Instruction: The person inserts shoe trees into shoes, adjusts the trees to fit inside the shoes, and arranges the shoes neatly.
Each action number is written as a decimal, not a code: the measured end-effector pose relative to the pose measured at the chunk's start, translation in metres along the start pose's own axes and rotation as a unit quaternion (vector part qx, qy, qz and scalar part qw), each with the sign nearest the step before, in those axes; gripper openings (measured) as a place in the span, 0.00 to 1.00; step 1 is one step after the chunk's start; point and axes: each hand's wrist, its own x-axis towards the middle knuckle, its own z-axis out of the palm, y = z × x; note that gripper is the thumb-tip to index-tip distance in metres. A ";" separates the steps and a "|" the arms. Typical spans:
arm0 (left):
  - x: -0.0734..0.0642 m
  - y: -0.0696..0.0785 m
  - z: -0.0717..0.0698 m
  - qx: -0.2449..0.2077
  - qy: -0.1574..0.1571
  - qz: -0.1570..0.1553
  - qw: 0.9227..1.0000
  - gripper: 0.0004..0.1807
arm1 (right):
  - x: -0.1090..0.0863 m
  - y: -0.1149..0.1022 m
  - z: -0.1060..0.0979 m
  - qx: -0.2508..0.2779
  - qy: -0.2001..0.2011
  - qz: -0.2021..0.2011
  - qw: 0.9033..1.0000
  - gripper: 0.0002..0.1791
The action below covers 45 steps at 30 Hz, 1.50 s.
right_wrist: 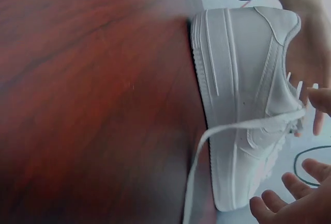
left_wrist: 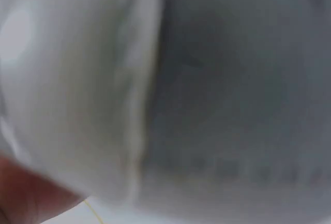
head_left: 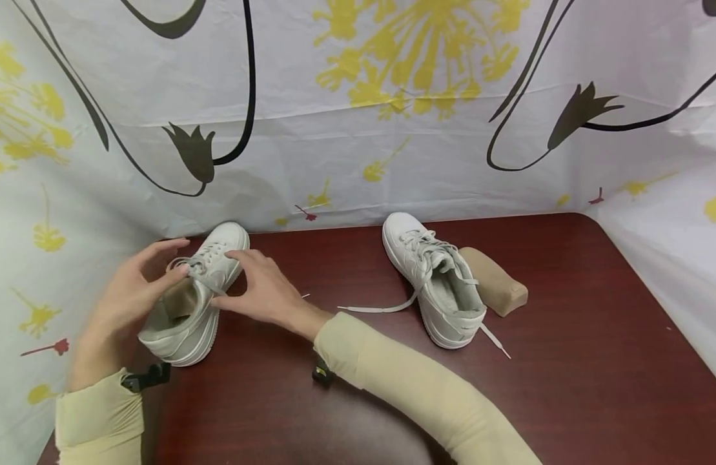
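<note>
A white lace-up sneaker [head_left: 186, 342] stands at the table's left, toe toward the back wall. Inside its opening shows a tan block [head_left: 180, 298]. My left hand [head_left: 128, 290] is at its left side, fingers parted, thumb tip close to the laces [head_left: 205, 258]. On the other side is my right hand [head_left: 261, 284], thumb and fingers spread apart around the sneaker's edge. In the right wrist view, the sneaker [right_wrist: 248, 79] shows its side with one lace [right_wrist: 232, 127] hanging down, and my right-hand fingers [right_wrist: 297, 195] are spread. Blurred pale surfaces fill the left wrist view.
A second white sneaker [head_left: 445, 290] stands right of the middle, its loose laces trailing onto the dark red table [head_left: 596, 336]. Against its right side lies a tan, smooth block [head_left: 494, 284]. Patterned white cloth [head_left: 311, 142] rises behind the table and at both sides.
</note>
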 end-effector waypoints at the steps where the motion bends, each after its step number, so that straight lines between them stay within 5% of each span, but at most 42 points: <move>1: 0.001 0.002 0.004 -0.007 0.012 0.010 1.000 0.25 | -0.001 0.001 -0.003 -0.004 -0.002 -0.004 1.000 0.45; 5: 0.008 0.009 0.016 -0.039 0.049 0.059 0.996 0.25 | -0.003 0.006 -0.014 -0.013 0.000 -0.016 1.000 0.47; 10: 0.011 0.016 0.024 -0.040 0.069 0.081 0.994 0.23 | -0.009 0.012 -0.024 -0.016 0.003 -0.017 1.000 0.47; 16: 0.010 0.023 0.031 -0.045 0.059 0.098 0.992 0.21 | -0.020 0.017 -0.036 -0.027 -0.001 -0.013 1.000 0.47; 31: 0.012 0.039 0.060 0.032 0.019 0.149 0.988 0.27 | -0.044 0.020 -0.053 -0.045 -0.011 -0.022 0.999 0.48; 45: 0.012 0.046 0.078 0.082 -0.020 0.133 0.988 0.35 | -0.061 0.039 -0.072 -0.099 -0.014 -0.049 0.994 0.50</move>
